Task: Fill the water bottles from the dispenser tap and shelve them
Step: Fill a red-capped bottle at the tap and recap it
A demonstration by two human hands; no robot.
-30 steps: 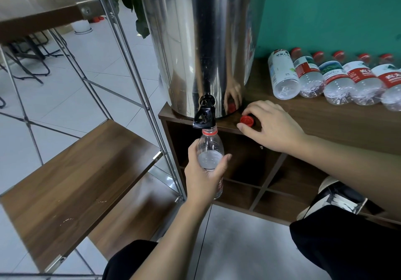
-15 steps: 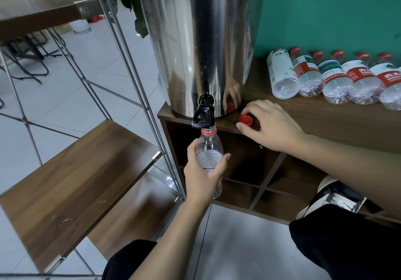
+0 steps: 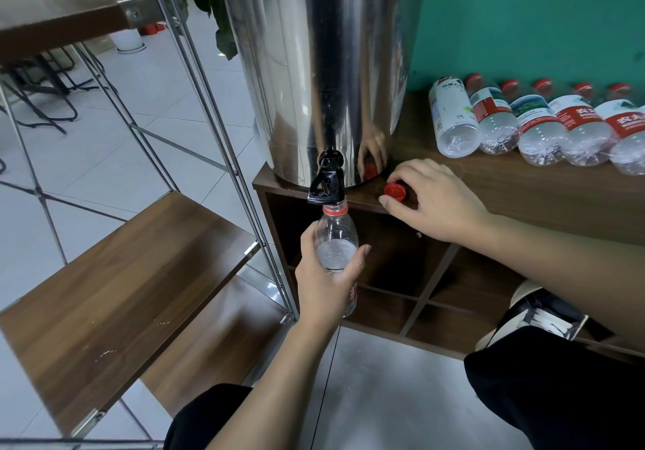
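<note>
Bottle: you hold the clear water bottle [image 3: 335, 240] upright at centre frame, its open red-ringed neck directly under the tap [image 3: 326, 184], apparently so any flow drops straight in; it looks well filled.
Left hand: your left hand [image 3: 326, 285] wraps the bottle's middle from below, thumb on one side and fingers on the other, which steadies it against the added weight.
Tap: the black tap juts from the base of the steel dispenser [image 3: 314, 65] at 12 o'clock of the bottle; no hand is on it, and you cannot tell whether water is running.
Cap: the red cap [image 3: 395, 192] lies on the cabinet top [image 3: 523, 191] at 2 o'clock of the bottle, near enough to screw on once filling ends.
Right hand: your right hand [image 3: 436, 202] rests over the cap with fingers curled about it; whether it pinches or only touches the cap is unclear.
Spare bottles: a row of bottles [image 3: 537, 125] lies on its side at 2 o'clock, further out, bases toward you, against the green wall, probably waiting their turn.
Writing: their labels are red and white with Chinese characters too small to read; the white one nearest the dispenser is also illegible.
Shelf: the wooden shelf [image 3: 122, 285] in the metal frame sits at 8 o'clock, likely where filled bottles go.
</note>
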